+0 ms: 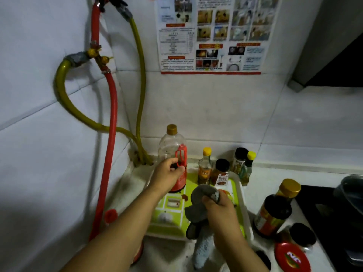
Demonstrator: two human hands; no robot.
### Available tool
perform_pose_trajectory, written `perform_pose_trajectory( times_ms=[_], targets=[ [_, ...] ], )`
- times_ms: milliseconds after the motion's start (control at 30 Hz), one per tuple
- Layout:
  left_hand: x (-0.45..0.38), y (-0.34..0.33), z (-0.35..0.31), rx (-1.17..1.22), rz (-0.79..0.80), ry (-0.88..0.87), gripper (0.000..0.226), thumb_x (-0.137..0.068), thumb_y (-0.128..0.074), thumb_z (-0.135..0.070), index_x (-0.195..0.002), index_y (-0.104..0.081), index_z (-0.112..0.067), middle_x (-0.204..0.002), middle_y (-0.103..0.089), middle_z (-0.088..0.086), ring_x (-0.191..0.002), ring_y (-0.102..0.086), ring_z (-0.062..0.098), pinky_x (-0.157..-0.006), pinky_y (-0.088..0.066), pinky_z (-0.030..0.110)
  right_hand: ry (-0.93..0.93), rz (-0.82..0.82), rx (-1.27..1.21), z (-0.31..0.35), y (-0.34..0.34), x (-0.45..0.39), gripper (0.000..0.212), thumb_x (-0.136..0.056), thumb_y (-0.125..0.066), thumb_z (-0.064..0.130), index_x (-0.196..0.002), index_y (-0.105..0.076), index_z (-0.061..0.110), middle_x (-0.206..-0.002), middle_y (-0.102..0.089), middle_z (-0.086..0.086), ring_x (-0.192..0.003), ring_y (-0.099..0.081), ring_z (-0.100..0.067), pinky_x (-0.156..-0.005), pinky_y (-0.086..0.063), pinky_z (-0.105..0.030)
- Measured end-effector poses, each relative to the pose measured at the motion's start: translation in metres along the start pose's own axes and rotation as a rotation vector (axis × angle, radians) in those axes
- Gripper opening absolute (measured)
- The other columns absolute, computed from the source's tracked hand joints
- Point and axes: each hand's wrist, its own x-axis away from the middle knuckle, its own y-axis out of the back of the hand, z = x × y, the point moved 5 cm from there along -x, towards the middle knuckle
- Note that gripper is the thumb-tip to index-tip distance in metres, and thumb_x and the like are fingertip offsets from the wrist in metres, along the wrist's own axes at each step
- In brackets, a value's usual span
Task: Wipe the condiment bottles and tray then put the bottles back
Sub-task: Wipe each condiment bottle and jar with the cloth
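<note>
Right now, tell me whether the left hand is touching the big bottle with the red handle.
Touching. The head view shows the left hand with its fingers curled round the red handle of the big bottle, which stands on the green tray.

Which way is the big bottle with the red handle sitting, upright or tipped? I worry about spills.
Upright: the big bottle stands on the tray, gold cap on top, with the left hand gripping its red handle.

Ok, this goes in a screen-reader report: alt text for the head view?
A person's left hand grips a large bottle with a red handle standing on a green tray, while the right hand holds a grey cloth over it. Small condiment bottles stand at the tray's back.
</note>
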Motion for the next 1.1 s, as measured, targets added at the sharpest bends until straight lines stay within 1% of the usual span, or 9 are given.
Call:
perform_pose_trajectory(
  times_ms=[133, 233, 300, 400, 533, 700, 867, 1000, 1100],
  targets=[
    [-0.052, -0.035, 0.008, 0.019, 0.033, 0.068, 0.040, -0.087, -0.059, -0.022, -0.127, -0.055, -0.015, -0.130, -0.058, 0.010, -0.118, -0.053, 0.028, -0.104, -0.041, 0.043, -0.079, -0.002, -0.070, 0.001, 0.011, -0.016, 0.022, -0.093, -0.047, 0.005, -0.096, -0.061, 0.022, -0.094, -0.064, -0.003, -0.087, -0.060, -0.018, -0.077, -0.049, -0.035],
    [-0.069, -0.048, 0.008, -0.025, 0.000, 0.091, 0.034, -0.087, -0.059, -0.018, -0.119, -0.055, -0.006, -0.115, -0.061, 0.015, -0.107, -0.056, 0.031, -0.087, -0.040, 0.030, -0.080, -0.026, -0.013, -0.003, 0.019, -0.024, 0.026, -0.093, -0.049, 0.007, -0.087, -0.059, 0.029, -0.096, -0.064, -0.005, -0.091, -0.060, -0.020, -0.085, -0.051, -0.041],
    [-0.075, -0.054, 0.010, -0.035, -0.027, 0.114, 0.033, -0.088, -0.058, -0.016, -0.117, -0.052, 0.000, -0.109, -0.059, 0.020, -0.104, -0.056, 0.033, -0.078, -0.034, 0.028, -0.094, -0.042, 0.002, -0.007, 0.025, -0.027, 0.025, -0.093, -0.050, 0.008, -0.085, -0.060, 0.030, -0.098, -0.064, -0.008, -0.093, -0.060, -0.025, -0.089, -0.051, -0.047],
    [-0.077, -0.061, 0.016, 0.054, -0.003, 0.130, 0.038, -0.089, -0.056, -0.015, -0.122, -0.046, 0.001, -0.115, -0.059, 0.023, -0.108, -0.055, 0.035, -0.083, -0.035, 0.032, -0.123, -0.071, -0.023, -0.012, 0.033, -0.029, 0.027, -0.093, -0.050, 0.006, -0.083, -0.062, 0.029, -0.096, -0.067, -0.005, -0.091, -0.063, -0.023, -0.087, -0.052, -0.044],
    [-0.063, -0.057, 0.019, 0.175, -0.002, 0.128, 0.027, -0.091, -0.057, -0.014, -0.117, -0.049, -0.016, -0.107, -0.054, 0.002, -0.103, -0.048, 0.018, -0.089, -0.033, 0.030, -0.140, -0.099, -0.079, -0.015, 0.037, -0.029, 0.025, -0.093, -0.049, 0.003, -0.084, -0.061, 0.024, -0.088, -0.065, 0.000, -0.083, -0.061, -0.016, -0.070, -0.049, -0.028],
    [-0.047, -0.044, 0.037, 0.246, -0.017, 0.066, 0.023, -0.089, -0.062, -0.022, -0.111, -0.056, -0.026, -0.110, -0.064, 0.000, -0.109, -0.057, 0.021, -0.100, -0.042, 0.041, -0.158, -0.139, -0.156, -0.021, 0.036, -0.027, 0.016, -0.094, -0.049, 0.006, -0.100, -0.062, 0.014, -0.093, -0.064, -0.004, -0.085, -0.059, -0.016, -0.069, -0.048, -0.027],
    [-0.028, -0.032, 0.047, 0.508, -0.091, 0.191, 0.022, -0.081, -0.068, -0.037, -0.098, -0.057, -0.031, -0.112, -0.065, 0.004, -0.107, -0.060, 0.026, -0.101, -0.043, 0.050, -0.175, -0.122, -0.265, -0.017, 0.027, -0.019, 0.018, -0.096, -0.046, 0.009, -0.106, -0.061, 0.014, -0.104, -0.063, -0.011, -0.085, -0.058, -0.018, -0.066, -0.047, -0.027],
    [-0.018, -0.019, 0.042, 0.562, -0.102, 0.148, 0.008, -0.085, -0.066, -0.033, -0.089, -0.060, -0.029, -0.110, -0.067, 0.007, -0.108, -0.061, 0.027, -0.098, -0.046, 0.050, -0.217, -0.077, -0.358, -0.015, 0.019, -0.009, 0.018, -0.099, -0.043, 0.017, -0.105, -0.058, 0.024, -0.102, -0.063, -0.013, -0.087, -0.060, -0.029, -0.071, -0.052, -0.041],
    [-0.001, -0.011, 0.030, 0.538, -0.061, 0.079, 0.005, -0.081, -0.070, -0.034, -0.080, -0.065, -0.032, -0.096, -0.068, 0.003, -0.102, -0.062, 0.026, -0.095, -0.048, 0.048, -0.185, -0.058, -0.484, -0.009, 0.020, -0.001, 0.017, -0.099, -0.040, 0.021, -0.110, -0.054, 0.023, -0.095, -0.061, -0.008, -0.081, -0.061, -0.027, -0.073, -0.053, -0.051]
  ],
)
